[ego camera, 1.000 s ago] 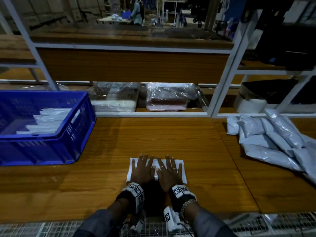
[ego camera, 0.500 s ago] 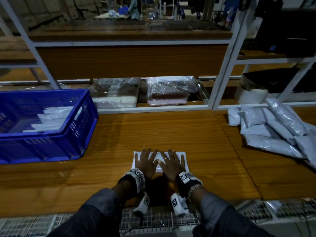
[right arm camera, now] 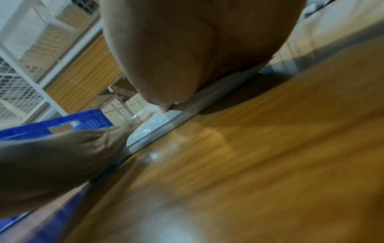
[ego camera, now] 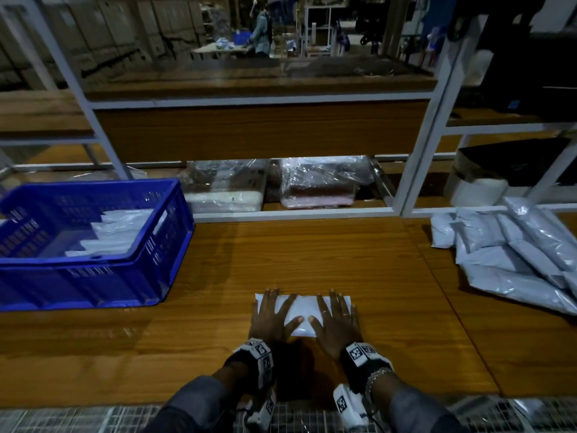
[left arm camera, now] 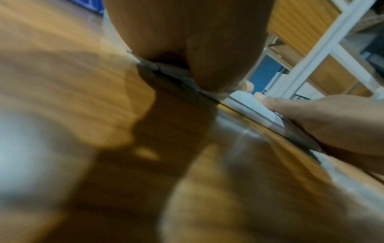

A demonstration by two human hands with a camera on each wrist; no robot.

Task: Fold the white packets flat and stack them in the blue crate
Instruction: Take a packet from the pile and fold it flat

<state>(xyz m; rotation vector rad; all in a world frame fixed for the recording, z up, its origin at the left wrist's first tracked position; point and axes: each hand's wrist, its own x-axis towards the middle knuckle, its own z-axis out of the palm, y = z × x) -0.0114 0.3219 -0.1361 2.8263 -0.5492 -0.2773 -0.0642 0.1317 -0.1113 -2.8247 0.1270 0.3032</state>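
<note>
A white packet (ego camera: 299,314) lies flat on the wooden table (ego camera: 312,254) near its front edge, its long axis running left to right across the person's view. The left hand (ego camera: 271,317) presses on the packet's left part and the right hand (ego camera: 335,320) on its right part, both palms down with fingers straight and spread, pointing away toward the shelf; the 2 thumbs angle inward and nearly meet over the packet's middle. In the wrist views the palms sit low on the packet's thin edge. The blue crate (ego camera: 162,264) stands well apart at the table's left, holding folded white packets (ego camera: 109,232) in an overlapping row along its right side. A loose heap of grey-white packets (ego camera: 515,257) lies at the table's right end, long axes slanting in different directions
</note>
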